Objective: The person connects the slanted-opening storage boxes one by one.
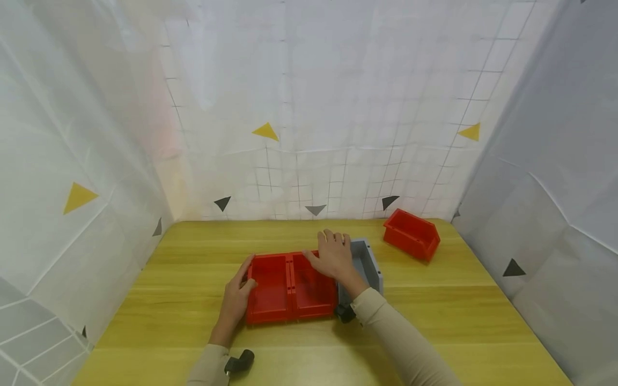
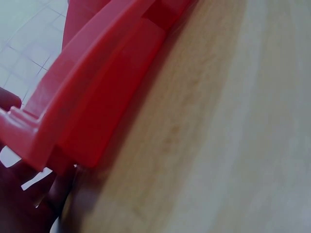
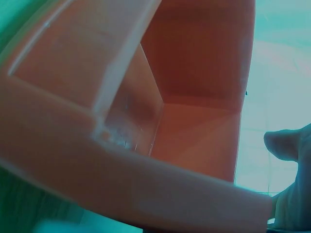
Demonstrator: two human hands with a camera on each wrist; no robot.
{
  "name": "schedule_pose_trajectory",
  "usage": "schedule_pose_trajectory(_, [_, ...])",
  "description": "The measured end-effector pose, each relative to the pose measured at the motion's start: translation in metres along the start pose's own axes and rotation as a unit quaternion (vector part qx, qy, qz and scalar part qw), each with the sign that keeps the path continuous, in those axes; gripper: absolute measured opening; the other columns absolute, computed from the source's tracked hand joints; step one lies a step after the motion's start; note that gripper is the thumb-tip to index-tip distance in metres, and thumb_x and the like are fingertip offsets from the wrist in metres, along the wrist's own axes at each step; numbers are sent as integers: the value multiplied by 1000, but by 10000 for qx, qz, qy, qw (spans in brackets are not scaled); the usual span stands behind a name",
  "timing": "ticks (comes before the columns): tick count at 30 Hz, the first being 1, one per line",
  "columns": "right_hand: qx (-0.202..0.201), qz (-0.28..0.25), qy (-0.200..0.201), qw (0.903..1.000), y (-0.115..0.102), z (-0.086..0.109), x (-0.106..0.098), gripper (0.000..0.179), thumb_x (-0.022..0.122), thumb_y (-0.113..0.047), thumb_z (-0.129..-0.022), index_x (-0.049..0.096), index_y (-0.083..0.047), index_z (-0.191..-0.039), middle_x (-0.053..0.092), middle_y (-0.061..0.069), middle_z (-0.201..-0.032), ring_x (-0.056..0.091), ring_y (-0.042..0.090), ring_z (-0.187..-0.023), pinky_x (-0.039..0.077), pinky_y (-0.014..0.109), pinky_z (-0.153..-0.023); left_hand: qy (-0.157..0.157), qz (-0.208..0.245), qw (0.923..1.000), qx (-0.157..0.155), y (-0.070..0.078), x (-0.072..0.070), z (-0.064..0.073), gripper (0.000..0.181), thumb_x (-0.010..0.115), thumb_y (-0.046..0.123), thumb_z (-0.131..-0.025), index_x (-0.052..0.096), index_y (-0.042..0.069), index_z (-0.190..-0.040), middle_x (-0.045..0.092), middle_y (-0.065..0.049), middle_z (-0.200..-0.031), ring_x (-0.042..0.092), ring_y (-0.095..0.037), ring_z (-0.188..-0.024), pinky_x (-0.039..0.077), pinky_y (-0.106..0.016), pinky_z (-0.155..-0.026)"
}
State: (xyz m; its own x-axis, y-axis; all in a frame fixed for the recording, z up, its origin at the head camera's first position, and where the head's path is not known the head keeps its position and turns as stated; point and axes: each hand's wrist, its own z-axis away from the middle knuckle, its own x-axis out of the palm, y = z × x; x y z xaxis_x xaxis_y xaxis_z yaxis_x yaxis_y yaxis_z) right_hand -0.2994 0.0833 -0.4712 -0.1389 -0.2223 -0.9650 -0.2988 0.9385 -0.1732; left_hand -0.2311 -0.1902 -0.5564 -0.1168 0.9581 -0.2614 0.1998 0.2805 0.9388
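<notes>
Two red storage bins stand side by side on the table, a left red bin (image 1: 269, 287) and a right red bin (image 1: 314, 292). A grey bin (image 1: 369, 262) is close against the right one, partly covered by the right arm. My left hand (image 1: 235, 300) grips the left red bin's outer side wall, thumb over the rim, fingers along the outside; the left wrist view shows fingers (image 2: 29, 189) under its corner. My right hand (image 1: 335, 257) lies across where the right red bin and grey bin meet, fingers spread towards the back. In the right wrist view its thumb (image 3: 284, 144) stands off the red wall.
Another red bin (image 1: 412, 234) sits turned at an angle at the back right of the wooden table (image 1: 183, 300). White sheeting (image 1: 314, 107) with yellow and dark triangles encloses the back and both sides. Dark wrist devices (image 1: 240, 362) show beside both sleeves.
</notes>
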Motion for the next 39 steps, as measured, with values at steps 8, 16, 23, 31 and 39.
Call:
schedule_pose_trajectory(8, [16, 39, -69, 10000, 0, -1, 2, 80, 51, -61, -101, 45, -1, -154, 43, 20, -155, 39, 45, -138, 19, 64, -115, 3, 0, 10000, -33, 1, 0, 0, 65, 51, 7, -100, 46, 38, -158, 52, -8, -153, 62, -36, -120, 49, -52, -97])
schedule_pose_trajectory(16, [-42, 52, -104, 9999, 5, -11, 12, 83, 47, -64, -101, 43, -2, -156, 41, 20, -156, 38, 45, -138, 17, 64, -115, -28, 67, 10000, -11, 3, -3, -3, 62, 49, 6, -103, 45, 32, -159, 51, -9, -153, 61, -37, -121, 48, -54, -100])
schedule_pose_trajectory(23, [-4, -324, -158, 9993, 7, -2, 27, 85, 51, -61, -100, 38, 1, -157, 41, 23, -156, 38, 46, -138, 17, 65, -116, 15, -40, 10000, 31, -1, -1, -2, 63, 51, 8, -101, 46, 36, -158, 54, -8, -151, 60, -32, -121, 48, -52, -99])
schedule_pose_trajectory(31, [70, -721, 68, 9973, 13, 5, 40, 91, 52, -60, -101, 27, 4, -161, 36, 23, -160, 36, 47, -140, 12, 64, -118, 48, -22, 9999, 162, 0, 3, 1, 63, 50, 6, -101, 46, 32, -158, 55, -8, -150, 59, -30, -121, 49, -50, -99])
schedule_pose_trajectory(39, [121, -500, -27, 9987, 9, 2, 41, 90, 52, -61, -100, 30, 2, -160, 39, 21, -159, 37, 44, -140, 13, 61, -118, 12, 10, 9999, 101, 0, -1, 1, 63, 51, 7, -102, 46, 38, -157, 57, -8, -147, 59, -31, -122, 46, -53, -100])
